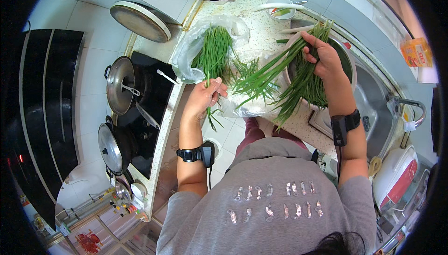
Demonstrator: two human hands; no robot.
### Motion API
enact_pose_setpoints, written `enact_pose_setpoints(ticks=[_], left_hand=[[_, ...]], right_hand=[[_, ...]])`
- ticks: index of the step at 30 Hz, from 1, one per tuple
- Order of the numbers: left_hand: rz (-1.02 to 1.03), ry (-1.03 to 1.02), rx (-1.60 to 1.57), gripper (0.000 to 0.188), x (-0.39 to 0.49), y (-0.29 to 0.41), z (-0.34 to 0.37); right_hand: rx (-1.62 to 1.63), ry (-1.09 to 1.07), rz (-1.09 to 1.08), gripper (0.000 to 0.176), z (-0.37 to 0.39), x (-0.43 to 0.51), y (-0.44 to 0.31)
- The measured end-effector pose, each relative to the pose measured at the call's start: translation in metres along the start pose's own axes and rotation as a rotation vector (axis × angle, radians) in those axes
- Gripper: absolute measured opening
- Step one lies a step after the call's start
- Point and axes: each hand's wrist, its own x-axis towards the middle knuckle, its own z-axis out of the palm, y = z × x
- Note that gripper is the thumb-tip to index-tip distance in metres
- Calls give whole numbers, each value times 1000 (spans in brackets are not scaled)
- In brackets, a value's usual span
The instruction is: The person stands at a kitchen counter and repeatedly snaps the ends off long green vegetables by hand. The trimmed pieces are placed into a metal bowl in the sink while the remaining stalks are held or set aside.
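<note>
My left hand [207, 96] pinches a few green chive stalks [209, 113], whose ends hang below the fingers. Just beyond it, a thick bunch of chives [213, 50] lies in an open clear plastic bag [182, 59] on the counter. Raised at the right, my right hand [323, 57] grips a loose bunch of long chives [271, 67] whose ends fan out to the left. Under that hand stands a round basin [350, 92] with more chives in it, its inside partly hidden. Between the hands, loose trimmings [253, 76] lie scattered on a plastic sheet [245, 109].
A steel sink [367, 90] with a faucet [407, 104] lies at the right. At the left, a lidded pan [120, 80] and a lidded pot [110, 148] sit on the black cooktop [147, 143]. A white bowl [281, 13] with utensils stands at the back.
</note>
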Motion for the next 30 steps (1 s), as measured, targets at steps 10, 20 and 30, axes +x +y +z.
enact_pose_setpoints(ticks=[10, 20, 30], left_hand=[[308, 113, 18, 12, -15, 20, 20], [165, -164, 98, 29, -9, 32, 29], [294, 124, -309, 13, 9, -6, 42]], right_hand=[[53, -40, -7, 18, 5, -8, -11], [61, -77, 40, 17, 4, -3, -6], [6, -60, 23, 18, -2, -10, 3]])
